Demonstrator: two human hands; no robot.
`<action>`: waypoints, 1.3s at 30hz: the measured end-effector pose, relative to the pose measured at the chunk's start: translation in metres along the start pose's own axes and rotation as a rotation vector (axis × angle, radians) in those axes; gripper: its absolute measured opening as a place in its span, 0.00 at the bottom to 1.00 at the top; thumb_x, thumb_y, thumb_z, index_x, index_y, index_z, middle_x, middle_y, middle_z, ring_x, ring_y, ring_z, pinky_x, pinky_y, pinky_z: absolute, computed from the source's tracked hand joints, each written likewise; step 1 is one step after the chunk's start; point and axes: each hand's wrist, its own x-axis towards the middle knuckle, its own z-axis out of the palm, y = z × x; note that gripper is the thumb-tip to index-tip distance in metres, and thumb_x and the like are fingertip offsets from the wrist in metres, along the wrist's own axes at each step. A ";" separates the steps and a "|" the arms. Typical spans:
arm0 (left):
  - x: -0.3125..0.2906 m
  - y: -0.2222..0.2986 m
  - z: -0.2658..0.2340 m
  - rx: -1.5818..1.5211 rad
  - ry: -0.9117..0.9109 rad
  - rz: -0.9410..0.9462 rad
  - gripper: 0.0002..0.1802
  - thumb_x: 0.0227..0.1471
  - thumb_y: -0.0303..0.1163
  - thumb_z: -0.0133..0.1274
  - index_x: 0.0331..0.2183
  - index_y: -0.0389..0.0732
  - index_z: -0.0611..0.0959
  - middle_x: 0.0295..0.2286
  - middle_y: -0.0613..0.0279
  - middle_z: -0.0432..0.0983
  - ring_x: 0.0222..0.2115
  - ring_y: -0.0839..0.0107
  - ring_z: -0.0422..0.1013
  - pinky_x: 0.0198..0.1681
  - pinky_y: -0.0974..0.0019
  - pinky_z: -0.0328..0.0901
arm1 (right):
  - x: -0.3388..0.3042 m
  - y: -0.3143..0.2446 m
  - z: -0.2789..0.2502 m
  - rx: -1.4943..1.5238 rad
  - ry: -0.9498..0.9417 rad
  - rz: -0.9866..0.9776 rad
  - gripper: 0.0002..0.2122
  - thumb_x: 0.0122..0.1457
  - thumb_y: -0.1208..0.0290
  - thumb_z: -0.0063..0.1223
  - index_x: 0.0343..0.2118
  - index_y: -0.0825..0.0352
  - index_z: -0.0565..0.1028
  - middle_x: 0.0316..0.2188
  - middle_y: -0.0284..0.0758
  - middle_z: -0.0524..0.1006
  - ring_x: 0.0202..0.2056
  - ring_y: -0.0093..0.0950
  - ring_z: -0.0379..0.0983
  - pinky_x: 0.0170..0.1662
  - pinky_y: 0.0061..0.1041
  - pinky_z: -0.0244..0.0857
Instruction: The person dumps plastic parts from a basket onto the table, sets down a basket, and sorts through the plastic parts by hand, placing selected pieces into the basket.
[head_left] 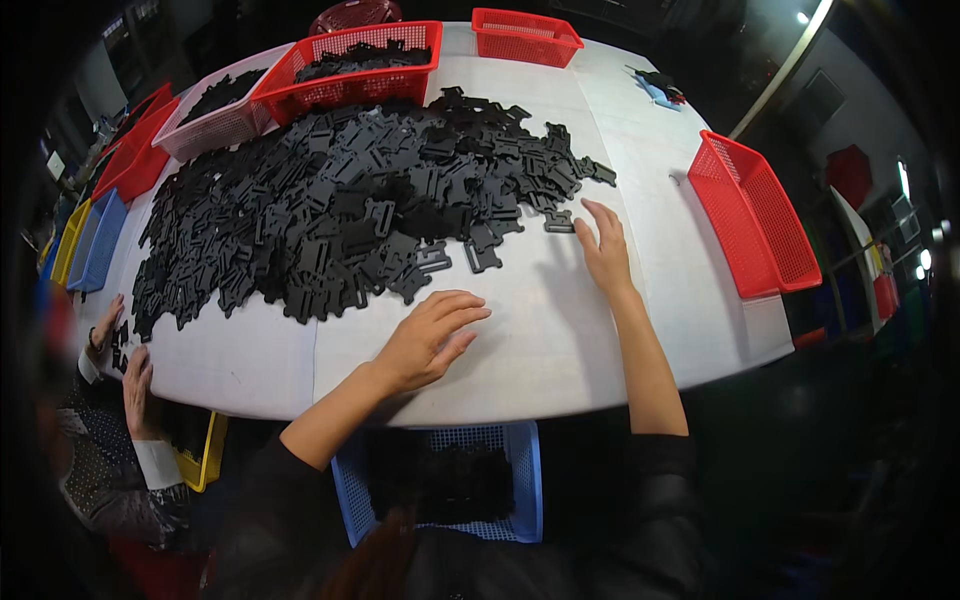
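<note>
A broad heap of flat black plastic pieces with slots, like strap buckles (pixel 330 190), covers the left and middle of the white table (pixel 480 375). My left hand (pixel 430 338) hovers at the near side of the heap, its fingers loosely apart and nothing in them. To the right, my right hand (pixel 606 255) is open, thumb and fingers spread. Its fingertips are beside one black buckle piece (pixel 558 222) at the heap's right edge; I cannot tell whether they touch it. Another piece (pixel 483 257) lies at the near edge of the heap, between my hands.
Red baskets (pixel 755 215) stand at the table's right and far edge (pixel 525 45). A filled red basket (pixel 345 85) and a pink one (pixel 215 125) sit behind the heap. Below the front edge is a blue basket (pixel 535 480) holding black pieces. A co-worker's hands (pixel 137 390) are at left.
</note>
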 end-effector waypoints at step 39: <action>-0.095 -0.003 0.001 0.551 0.043 -0.209 0.28 0.51 0.33 0.54 0.54 0.41 0.70 0.54 0.58 0.64 0.59 0.59 0.56 0.62 0.44 0.42 | -0.143 -0.120 0.032 -0.339 -0.200 -0.443 0.13 0.55 0.65 0.55 0.43 0.60 0.75 0.48 0.29 0.72 0.59 0.31 0.59 0.61 0.59 0.35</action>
